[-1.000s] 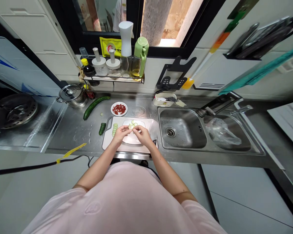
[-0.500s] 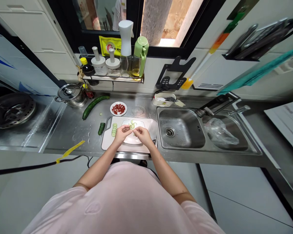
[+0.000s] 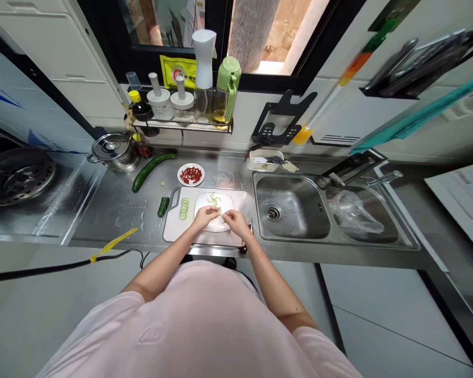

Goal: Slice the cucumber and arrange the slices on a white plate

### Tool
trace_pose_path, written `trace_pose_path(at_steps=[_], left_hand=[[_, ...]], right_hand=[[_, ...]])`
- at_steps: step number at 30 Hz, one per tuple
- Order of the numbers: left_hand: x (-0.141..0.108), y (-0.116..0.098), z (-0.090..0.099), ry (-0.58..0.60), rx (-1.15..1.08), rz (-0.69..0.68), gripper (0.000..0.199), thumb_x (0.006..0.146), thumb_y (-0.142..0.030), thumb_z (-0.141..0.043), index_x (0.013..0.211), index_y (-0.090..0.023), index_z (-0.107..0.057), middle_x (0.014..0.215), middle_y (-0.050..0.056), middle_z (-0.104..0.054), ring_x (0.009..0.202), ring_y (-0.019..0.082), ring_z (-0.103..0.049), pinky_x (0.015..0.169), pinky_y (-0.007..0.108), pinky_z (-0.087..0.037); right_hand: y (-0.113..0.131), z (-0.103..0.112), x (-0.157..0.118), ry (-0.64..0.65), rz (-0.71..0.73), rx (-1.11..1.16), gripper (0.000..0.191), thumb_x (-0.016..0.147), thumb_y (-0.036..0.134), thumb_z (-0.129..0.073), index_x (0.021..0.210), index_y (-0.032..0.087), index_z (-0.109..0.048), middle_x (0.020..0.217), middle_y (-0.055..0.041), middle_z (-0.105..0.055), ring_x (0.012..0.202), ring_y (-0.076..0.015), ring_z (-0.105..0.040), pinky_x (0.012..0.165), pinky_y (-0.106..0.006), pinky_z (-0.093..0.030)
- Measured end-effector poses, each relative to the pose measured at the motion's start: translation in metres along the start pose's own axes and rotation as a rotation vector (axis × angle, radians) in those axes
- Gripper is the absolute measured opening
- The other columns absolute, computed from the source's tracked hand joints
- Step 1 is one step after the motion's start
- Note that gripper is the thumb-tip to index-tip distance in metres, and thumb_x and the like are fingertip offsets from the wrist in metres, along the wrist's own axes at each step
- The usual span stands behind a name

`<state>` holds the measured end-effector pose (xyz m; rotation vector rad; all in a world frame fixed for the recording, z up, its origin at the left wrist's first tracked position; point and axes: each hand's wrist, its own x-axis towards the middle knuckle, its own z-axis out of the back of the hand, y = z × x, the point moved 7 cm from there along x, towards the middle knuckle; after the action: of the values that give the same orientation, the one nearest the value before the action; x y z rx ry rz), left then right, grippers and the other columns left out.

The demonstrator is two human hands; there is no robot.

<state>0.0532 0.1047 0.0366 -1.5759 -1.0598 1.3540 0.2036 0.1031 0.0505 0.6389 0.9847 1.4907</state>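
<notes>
Steel desk (image 3: pixel 114 207) below, left hand (image 3: pixel 205 215) pinches a slice (image 3: pixel 219 211), right hand (image 3: pixel 237 222) grip unclear; slipping could disturb pieces (image 3: pixel 211 199) at the plate's (image 3: pixel 201 206) twelve o'clock.

Kitchen, galley-style worktop under a window; home or shared, can't tell.
Evidence: long brushed stainless-steel counter (image 3: pixel 118 212) with a double-bowl steel sink (image 3: pixel 299 205) and a dark angular tap (image 3: pixel 339 176); at far left a dark round cooking fixture (image 3: pixel 19 176), burner or pan unclear, next to a lidded shiny metal pot (image 3: pixel 120 157). Wall-mounted wire-edged shelf (image 3: pixel 169 126) carries seasonings: white-lidded clear jars (image 3: pixel 160 105), green-topped oil bottle (image 3: pixel 226 89). Black-handled utensils (image 3: pixel 429 65) racked on the right wall. Food prep laid out: pale rectangular cutting board (image 3: pixel 173 231), thin pale-green cucumber slices (image 3: pixel 184 208), long dark-green whole cucumber (image 3: pixel 152 170).
</notes>
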Motion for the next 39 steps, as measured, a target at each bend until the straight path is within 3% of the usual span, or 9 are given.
trace_pose_path(at_steps=[4,9,20,27,32,39], left_hand=[[0.015,0.022,-0.007,0.024,0.100,0.022,0.030,0.057,-0.024,-0.076,0.082,-0.012,-0.067,0.075,0.003,-0.067,0.065,0.010,-0.058,0.066,0.024,-0.045],[0.030,0.036,-0.011,0.000,0.254,0.035,0.027,0.062,-0.023,-0.073,0.087,-0.013,-0.068,0.070,0.002,-0.066,0.060,0.010,-0.057,0.062,0.022,-0.045],[0.049,0.025,-0.020,-0.058,0.648,-0.025,0.024,0.066,-0.020,-0.067,0.090,-0.018,-0.068,0.078,0.001,-0.069,0.074,0.012,-0.062,0.073,0.022,-0.045],[0.041,0.012,-0.028,-0.056,0.849,-0.128,0.026,0.072,-0.016,-0.059,0.097,-0.018,-0.067,0.079,0.001,-0.067,0.073,0.013,-0.060,0.071,0.022,-0.043],[0.033,0.007,-0.031,-0.034,0.966,-0.192,0.025,0.076,-0.023,-0.058,0.100,-0.020,-0.067,0.084,0.002,-0.066,0.081,0.015,-0.059,0.077,0.024,-0.042],[0.035,0.009,-0.035,-0.029,1.036,-0.194,0.026,0.078,-0.022,-0.058,0.102,-0.022,-0.066,0.088,0.002,-0.065,0.085,0.015,-0.058,0.078,0.024,-0.041]], right_hand=[[-0.019,-0.001,-0.001,0.005,-0.030,-0.112,0.022,0.079,0.033,-0.051,0.077,0.015,-0.064,0.069,-0.0012,-0.064,0.062,-0.0125,-0.054,0.058,-0.021,-0.036],[-0.027,0.000,0.000,-0.018,-0.032,-0.233,0.020,0.081,0.029,-0.049,0.079,0.016,-0.065,0.071,-0.0013,-0.065,0.065,-0.0125,-0.054,0.060,-0.021,-0.034],[-0.029,0.000,0.007,-0.072,-0.088,-0.527,0.024,0.089,0.029,-0.043,0.090,0.018,-0.065,0.086,-0.0050,-0.066,0.075,-0.0148,-0.054,0.064,-0.023,-0.031],[-0.022,-0.003,-0.001,-0.151,-0.086,-0.700,0.024,0.092,0.031,-0.042,0.100,0.018,-0.061,0.092,-0.0066,-0.063,0.085,-0.0173,-0.052,0.067,-0.024,-0.029],[-0.019,-0.010,-0.015,-0.100,-0.053,-0.783,0.029,0.096,0.031,-0.035,0.106,0.021,-0.060,0.093,-0.0062,-0.062,0.088,-0.0166,-0.051,0.069,-0.025,-0.028],[-0.020,-0.013,-0.020,-0.042,-0.116,-0.889,0.035,0.098,0.035,-0.028,0.116,0.026,-0.057,0.093,-0.0062,-0.064,0.083,-0.0160,-0.055,0.069,-0.025,-0.028]])
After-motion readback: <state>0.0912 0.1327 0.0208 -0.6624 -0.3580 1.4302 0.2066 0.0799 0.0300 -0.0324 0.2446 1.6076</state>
